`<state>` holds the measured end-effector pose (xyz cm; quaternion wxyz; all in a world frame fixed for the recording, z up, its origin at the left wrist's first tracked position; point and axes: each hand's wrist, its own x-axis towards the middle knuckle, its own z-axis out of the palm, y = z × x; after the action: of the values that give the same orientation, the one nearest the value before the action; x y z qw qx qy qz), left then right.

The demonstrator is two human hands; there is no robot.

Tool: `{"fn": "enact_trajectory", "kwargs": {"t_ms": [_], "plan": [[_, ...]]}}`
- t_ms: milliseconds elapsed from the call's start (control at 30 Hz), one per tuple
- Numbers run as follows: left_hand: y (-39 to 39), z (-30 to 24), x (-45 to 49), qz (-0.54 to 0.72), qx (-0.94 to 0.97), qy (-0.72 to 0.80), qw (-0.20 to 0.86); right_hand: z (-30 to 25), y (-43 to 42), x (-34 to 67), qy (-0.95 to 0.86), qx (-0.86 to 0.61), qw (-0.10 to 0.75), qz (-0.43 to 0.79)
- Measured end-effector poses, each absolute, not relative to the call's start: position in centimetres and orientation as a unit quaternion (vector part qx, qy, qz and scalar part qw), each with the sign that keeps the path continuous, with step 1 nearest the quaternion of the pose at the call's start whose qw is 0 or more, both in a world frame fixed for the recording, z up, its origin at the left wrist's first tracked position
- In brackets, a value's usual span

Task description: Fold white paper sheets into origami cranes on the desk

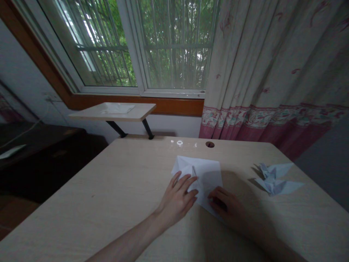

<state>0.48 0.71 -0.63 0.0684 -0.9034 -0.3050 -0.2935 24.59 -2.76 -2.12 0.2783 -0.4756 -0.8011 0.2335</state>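
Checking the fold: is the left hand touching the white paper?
Touching. The head view shows the left hand lying flat with its fingers on the white paper.

No legible text, label, brand, number or sign in view. The white folded paper (201,174), the paper cranes (274,178) and the wooden desk (109,196) carry no readable markings.

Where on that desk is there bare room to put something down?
The desk is bare left of the left hand, and between the white paper and the folded paper cranes. It is crowded where both hands, the right hand too, press the paper.
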Motion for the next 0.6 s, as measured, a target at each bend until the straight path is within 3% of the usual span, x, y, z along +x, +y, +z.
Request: {"fn": "enact_trajectory", "kwargs": {"t_ms": [300, 600], "plan": [[0.86, -0.19, 0.36, -0.275, -0.904, -0.315, 0.094, -1.73, -3.12, 24.51, -0.815, -0.426, 0.314, 0.234], [1.16, -0.88, 0.29, -0.284, -0.886, -0.356, 0.081, -1.25, -3.38, 24.45, -0.839, -0.409, 0.270, 0.235]]}}
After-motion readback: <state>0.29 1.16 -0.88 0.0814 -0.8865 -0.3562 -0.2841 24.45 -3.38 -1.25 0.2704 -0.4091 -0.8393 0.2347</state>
